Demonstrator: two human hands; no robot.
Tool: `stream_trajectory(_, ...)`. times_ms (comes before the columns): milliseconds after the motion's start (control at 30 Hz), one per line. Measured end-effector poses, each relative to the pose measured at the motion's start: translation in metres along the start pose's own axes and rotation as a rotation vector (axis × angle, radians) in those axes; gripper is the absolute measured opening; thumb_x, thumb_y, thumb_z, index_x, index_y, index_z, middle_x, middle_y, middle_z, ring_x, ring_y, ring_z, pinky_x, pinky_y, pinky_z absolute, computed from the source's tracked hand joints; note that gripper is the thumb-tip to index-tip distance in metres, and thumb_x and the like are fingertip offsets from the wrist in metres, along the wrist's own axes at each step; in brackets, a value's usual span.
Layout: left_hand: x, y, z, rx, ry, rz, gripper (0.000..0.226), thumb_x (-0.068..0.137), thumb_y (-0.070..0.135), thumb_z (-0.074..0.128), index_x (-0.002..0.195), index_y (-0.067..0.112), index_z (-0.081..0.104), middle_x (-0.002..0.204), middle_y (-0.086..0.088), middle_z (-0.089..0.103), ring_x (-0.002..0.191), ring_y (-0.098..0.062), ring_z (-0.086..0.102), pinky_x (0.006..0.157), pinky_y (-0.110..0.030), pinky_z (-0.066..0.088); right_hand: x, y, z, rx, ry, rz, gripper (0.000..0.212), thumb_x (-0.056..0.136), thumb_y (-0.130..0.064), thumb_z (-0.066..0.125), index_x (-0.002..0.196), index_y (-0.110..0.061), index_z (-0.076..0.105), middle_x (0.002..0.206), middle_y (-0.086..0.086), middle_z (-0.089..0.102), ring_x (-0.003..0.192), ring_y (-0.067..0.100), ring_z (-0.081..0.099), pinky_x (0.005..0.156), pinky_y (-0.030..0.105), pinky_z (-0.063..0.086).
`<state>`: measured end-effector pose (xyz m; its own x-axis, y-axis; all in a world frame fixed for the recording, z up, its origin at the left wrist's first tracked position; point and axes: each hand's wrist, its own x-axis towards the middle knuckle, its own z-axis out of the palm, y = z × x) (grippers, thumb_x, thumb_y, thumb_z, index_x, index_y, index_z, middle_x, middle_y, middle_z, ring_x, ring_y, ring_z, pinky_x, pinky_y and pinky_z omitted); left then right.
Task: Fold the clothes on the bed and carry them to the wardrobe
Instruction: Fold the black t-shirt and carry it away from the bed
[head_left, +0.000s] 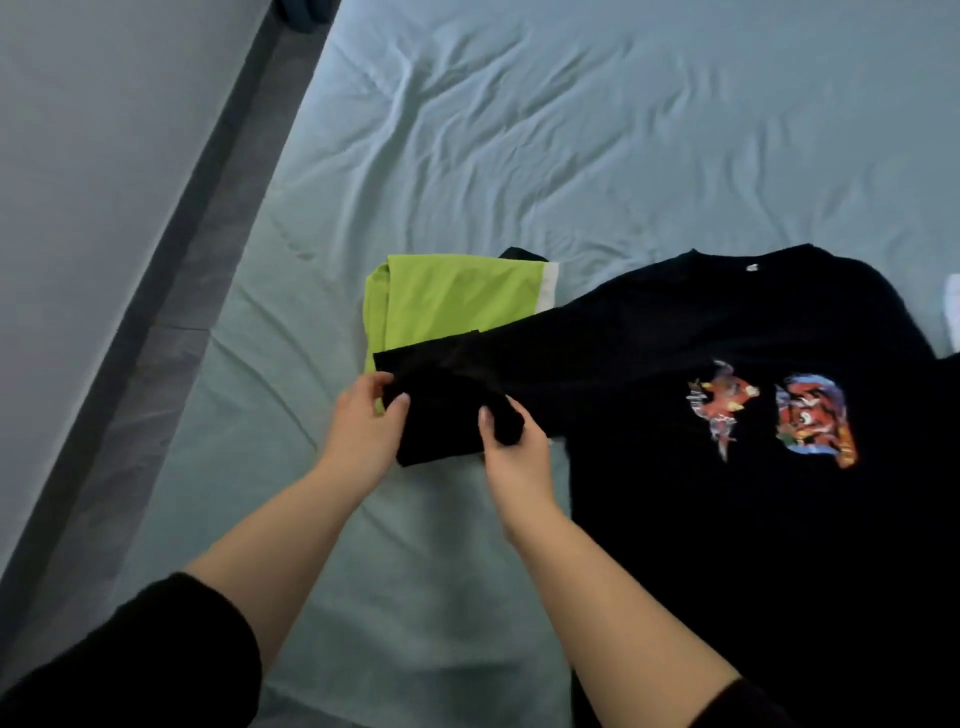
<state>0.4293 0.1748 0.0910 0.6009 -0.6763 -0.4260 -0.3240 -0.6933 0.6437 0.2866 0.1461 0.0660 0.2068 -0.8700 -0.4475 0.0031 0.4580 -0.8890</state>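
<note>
Notably, left hand (363, 431) pinched the sleeve (441, 415) at its cuff, right hand (511, 452) pinched it inboard; black shirt (727, 322) lay rightward, cuff over green garment (447, 296).

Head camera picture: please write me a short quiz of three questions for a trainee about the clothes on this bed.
1. True or false: the left grip and the right grip both hold the sleeve of the black long-sleeved shirt with a colourful print.
2. What lies partly under that sleeve? A) a red pillow B) the folded lime-green garment with a white band C) a brown leather belt
3. Fill in: the shirt's print faces ____.
Key: 1 true; 2 B; 3 up.
</note>
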Motion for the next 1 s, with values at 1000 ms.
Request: stream_trajectory(1000, -0.008, 0.084, 0.343, 0.883, -0.303, 0.346, 0.074, 0.084, 0.078, 0.015, 0.142, 0.053, -0.023, 0.159, 0.003, -0.025, 0.144, -0.029, -0.028, 0.11, -0.061, -0.015, 0.17, -0.001, -0.482, 0.429, 0.454, 0.247, 0.014, 0.094, -0.02, 0.061, 0.107, -0.018, 0.06, 0.111, 0.004, 0.066, 0.097, 0.022, 0.065, 0.071, 0.033, 0.055)
